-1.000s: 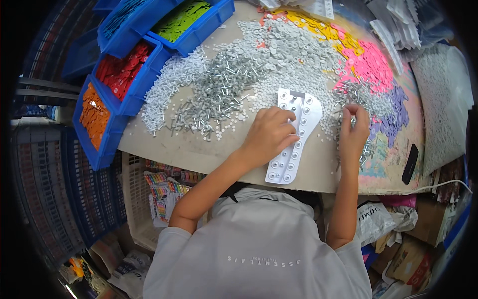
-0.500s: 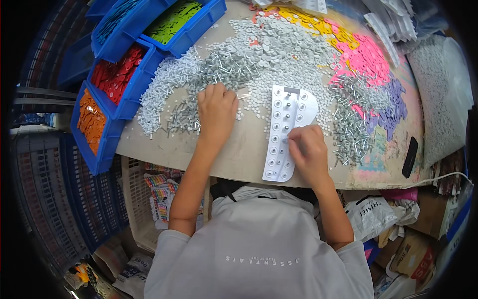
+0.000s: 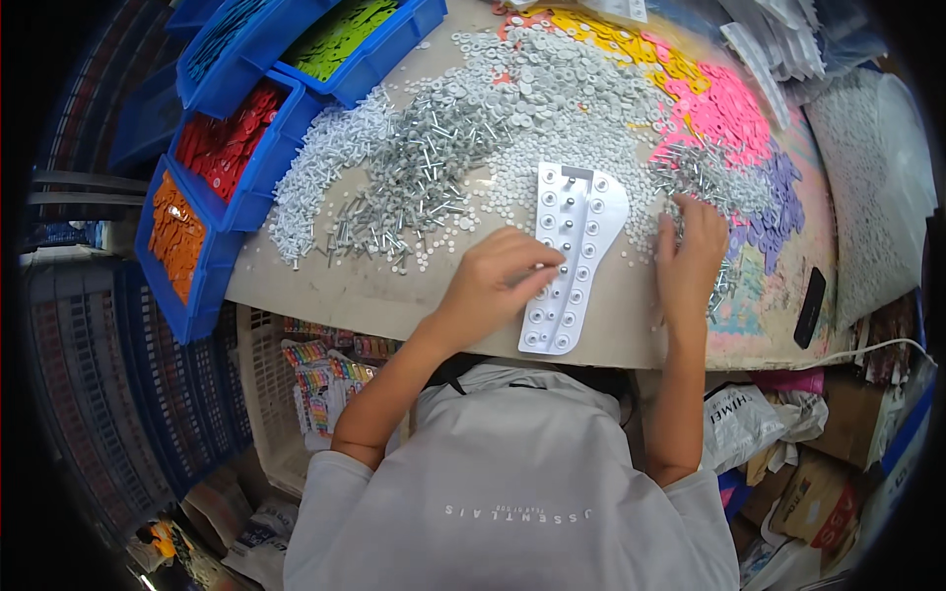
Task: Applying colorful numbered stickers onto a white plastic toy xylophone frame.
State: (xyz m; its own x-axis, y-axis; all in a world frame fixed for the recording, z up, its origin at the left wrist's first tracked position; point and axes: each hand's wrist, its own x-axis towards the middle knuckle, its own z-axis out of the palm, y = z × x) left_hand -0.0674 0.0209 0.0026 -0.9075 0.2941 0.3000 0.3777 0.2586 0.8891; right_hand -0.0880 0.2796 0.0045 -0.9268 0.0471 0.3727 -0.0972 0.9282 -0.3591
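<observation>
A white plastic plate [image 3: 603, 222] with rows of round sockets lies upright on the table in front of me. Small metal pins stand along its middle groove. Over the plate's left side, my left hand [image 3: 498, 281] has thumb and forefinger pinched at that groove; whatever sits between the fingertips is too small to make out. My right hand [image 3: 693, 246] is at the right-hand heap of metal screws [image 3: 705, 172], thumb and forefinger apart, fingertips at its near left edge. Another heap of screws [image 3: 424, 163] lies left of the plate.
White round caps [image 3: 581, 94] spread behind the plate. White rivet-like pieces [image 3: 320, 172] lie at left beside blue bins [image 3: 222, 261] of coloured parts. Yellow [image 3: 611, 39], pink [image 3: 724, 113] and purple [image 3: 774, 222] pieces lie at right, near a black phone-like object [image 3: 811, 307] and a filled clear bag [image 3: 872, 177].
My left hand has come from the left screw heap to the plate's middle groove. My right hand has left the plate and moved right and away to the other screw heap.
</observation>
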